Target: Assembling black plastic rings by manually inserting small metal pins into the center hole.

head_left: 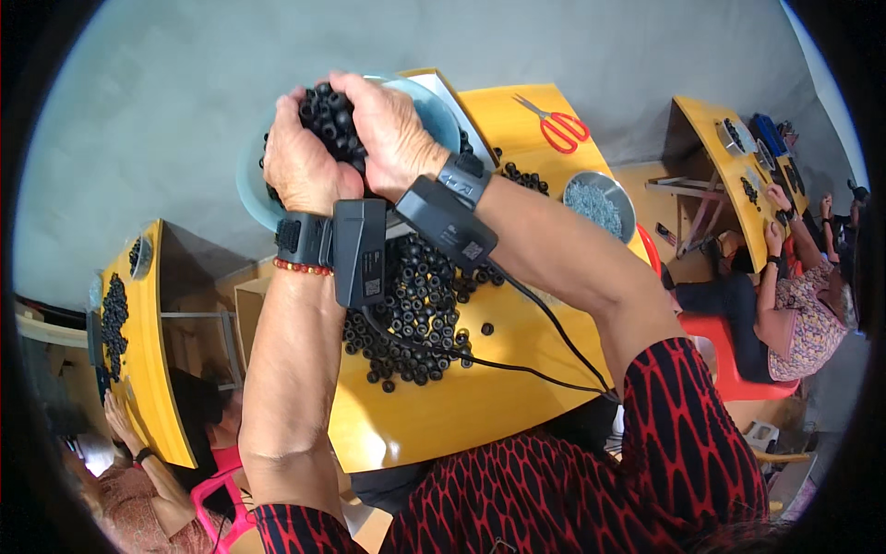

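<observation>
Far off to the left of both hands, another yellow table (pixel 148 369) carries a dark heap of small parts, and a person's hand (pixel 118 420) reaches up to its lower edge. Nearer in, the left hand (pixel 300 166) is cupped, fingers curled inward, pressing a scoop of small black rings (pixel 334 120) against the right hand. A black wrist device (pixel 358 251) sits strapped below the left hand, beside a red bead bracelet (pixel 303 269). Just behind the two hands lies a pale blue bowl (pixel 251 185), its rim showing either side of them; the lifted rings hang directly above it. The right hand (pixel 392 134) is cupped likewise, fingers bent over the top of the same clump, so the rings are held between both palms. A second black device (pixel 448 222) is strapped to the right wrist, its cable (pixel 554 328) trailing down toward the body. Below the wrists a loose pile of black rings (pixel 420 309) spreads over the yellow table (pixel 480 406). Right of the hands come red-handled scissors (pixel 559 127), then a metal bowl (pixel 602 205) of small grey pieces. Well apart on the right, another person (pixel 794 314) sits at a further yellow table (pixel 729 175).
</observation>
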Demonstrator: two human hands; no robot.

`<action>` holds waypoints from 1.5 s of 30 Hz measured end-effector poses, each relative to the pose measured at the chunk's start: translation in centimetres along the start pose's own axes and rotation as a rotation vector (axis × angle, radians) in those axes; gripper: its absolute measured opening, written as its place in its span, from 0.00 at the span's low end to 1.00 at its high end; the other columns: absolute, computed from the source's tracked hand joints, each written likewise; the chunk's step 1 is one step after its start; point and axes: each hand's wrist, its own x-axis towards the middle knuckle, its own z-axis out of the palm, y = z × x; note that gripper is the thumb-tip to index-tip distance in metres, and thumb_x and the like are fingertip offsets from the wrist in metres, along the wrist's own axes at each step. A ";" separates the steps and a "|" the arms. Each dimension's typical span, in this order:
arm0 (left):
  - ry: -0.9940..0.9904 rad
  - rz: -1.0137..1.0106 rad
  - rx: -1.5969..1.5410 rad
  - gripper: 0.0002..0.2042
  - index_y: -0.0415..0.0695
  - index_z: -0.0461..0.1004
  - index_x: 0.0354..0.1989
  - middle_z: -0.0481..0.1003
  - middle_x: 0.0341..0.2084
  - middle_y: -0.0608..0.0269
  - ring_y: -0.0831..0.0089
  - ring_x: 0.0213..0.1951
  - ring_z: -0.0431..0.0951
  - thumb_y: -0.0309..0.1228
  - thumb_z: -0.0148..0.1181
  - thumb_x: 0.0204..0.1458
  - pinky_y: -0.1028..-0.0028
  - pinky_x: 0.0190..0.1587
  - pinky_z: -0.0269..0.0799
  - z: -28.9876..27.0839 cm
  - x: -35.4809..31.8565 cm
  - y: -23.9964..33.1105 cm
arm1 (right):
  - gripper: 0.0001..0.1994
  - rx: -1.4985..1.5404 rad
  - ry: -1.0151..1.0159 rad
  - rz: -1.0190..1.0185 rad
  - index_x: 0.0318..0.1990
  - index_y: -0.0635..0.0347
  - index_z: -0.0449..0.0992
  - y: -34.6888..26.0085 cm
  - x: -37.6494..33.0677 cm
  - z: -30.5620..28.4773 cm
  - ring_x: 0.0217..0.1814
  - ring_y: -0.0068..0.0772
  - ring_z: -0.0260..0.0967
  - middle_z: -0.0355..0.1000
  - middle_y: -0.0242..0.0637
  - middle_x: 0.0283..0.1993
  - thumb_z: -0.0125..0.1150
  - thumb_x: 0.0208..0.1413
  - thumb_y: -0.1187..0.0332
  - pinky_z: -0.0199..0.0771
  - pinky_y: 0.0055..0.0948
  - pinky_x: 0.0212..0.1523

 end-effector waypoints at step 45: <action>-0.275 0.111 0.499 0.17 0.33 0.79 0.49 0.80 0.44 0.59 0.75 0.46 0.77 0.34 0.49 0.66 0.74 0.53 0.71 -11.8 -25.7 -9.2 | 0.12 -0.413 0.422 -0.400 0.52 0.66 0.79 8.6 -27.3 -12.9 0.53 0.24 0.70 0.75 0.36 0.51 0.56 0.64 0.74 0.69 0.25 0.56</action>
